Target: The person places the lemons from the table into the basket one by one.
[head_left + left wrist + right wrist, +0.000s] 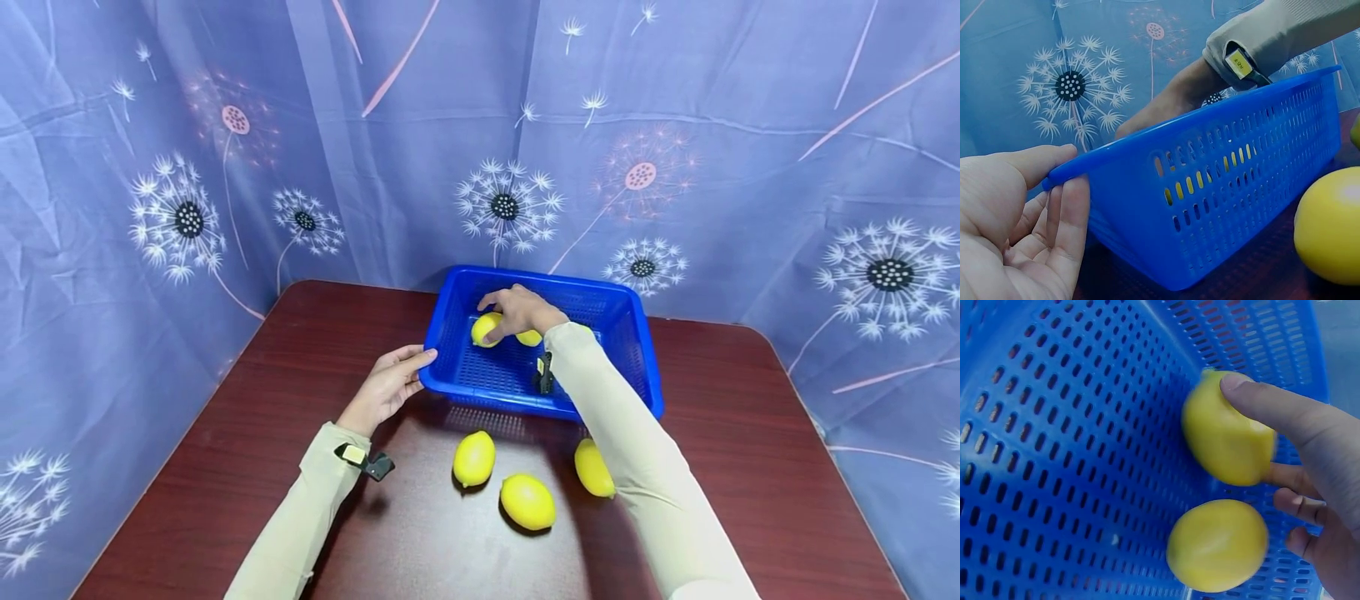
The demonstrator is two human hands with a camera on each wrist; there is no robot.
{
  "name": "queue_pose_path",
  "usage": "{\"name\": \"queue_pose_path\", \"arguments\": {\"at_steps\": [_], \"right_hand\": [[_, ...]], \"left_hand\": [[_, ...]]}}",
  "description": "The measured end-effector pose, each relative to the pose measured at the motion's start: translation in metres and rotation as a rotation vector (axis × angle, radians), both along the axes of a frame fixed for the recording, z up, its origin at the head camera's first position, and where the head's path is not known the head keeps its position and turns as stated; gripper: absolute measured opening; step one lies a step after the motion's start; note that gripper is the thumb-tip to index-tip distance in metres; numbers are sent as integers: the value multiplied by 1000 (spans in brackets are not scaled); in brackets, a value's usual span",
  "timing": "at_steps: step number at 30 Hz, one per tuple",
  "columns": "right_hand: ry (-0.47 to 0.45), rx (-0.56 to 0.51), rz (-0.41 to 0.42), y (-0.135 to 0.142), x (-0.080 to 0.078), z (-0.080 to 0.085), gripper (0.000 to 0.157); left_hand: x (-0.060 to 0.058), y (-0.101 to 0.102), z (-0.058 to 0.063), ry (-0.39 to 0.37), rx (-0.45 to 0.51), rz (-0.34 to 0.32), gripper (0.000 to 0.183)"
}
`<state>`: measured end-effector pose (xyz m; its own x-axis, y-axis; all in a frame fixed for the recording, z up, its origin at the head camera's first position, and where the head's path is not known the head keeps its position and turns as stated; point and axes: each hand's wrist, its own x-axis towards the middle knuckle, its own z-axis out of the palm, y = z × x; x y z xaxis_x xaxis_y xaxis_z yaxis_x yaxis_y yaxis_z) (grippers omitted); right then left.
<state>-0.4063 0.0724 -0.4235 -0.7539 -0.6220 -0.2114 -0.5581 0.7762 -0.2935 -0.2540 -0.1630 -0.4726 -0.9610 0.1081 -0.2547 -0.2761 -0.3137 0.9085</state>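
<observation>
A blue plastic basket with slotted walls stands at the back of the table. My left hand pinches its left rim, thumb on top and fingers beneath, as the left wrist view also shows. Inside the basket, my right hand holds a lemon near the left end, thumb laid across it and other fingers on its far side, partly hidden. A second lemon lies beside it on the basket floor. Another bit of yellow shows behind the right wrist, mostly covered by the sleeve.
On the dark red table in front of the basket lie three lemons: one on the left, one in the middle and one on the right, partly behind the right sleeve. A blue dandelion-print curtain hangs behind the table and along its sides.
</observation>
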Motion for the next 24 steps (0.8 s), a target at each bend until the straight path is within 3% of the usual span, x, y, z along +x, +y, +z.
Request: {"name": "queue_pose_path", "arguments": {"at_steps": [7, 13, 17, 24], "right_hand": [[-14, -46, -2, 12, 3, 13, 70], [10, -114, 16, 24, 18, 33, 64], [79, -161, 25, 33, 33, 46, 58], [189, -276, -38, 56, 78, 67, 53]], "left_hand": [[0, 0, -1, 6, -5, -4, 27], [1, -2, -2, 10, 12, -12, 26], [2, -2, -2, 8, 18, -13, 29], [1, 0, -2, 11, 21, -10, 26]]}}
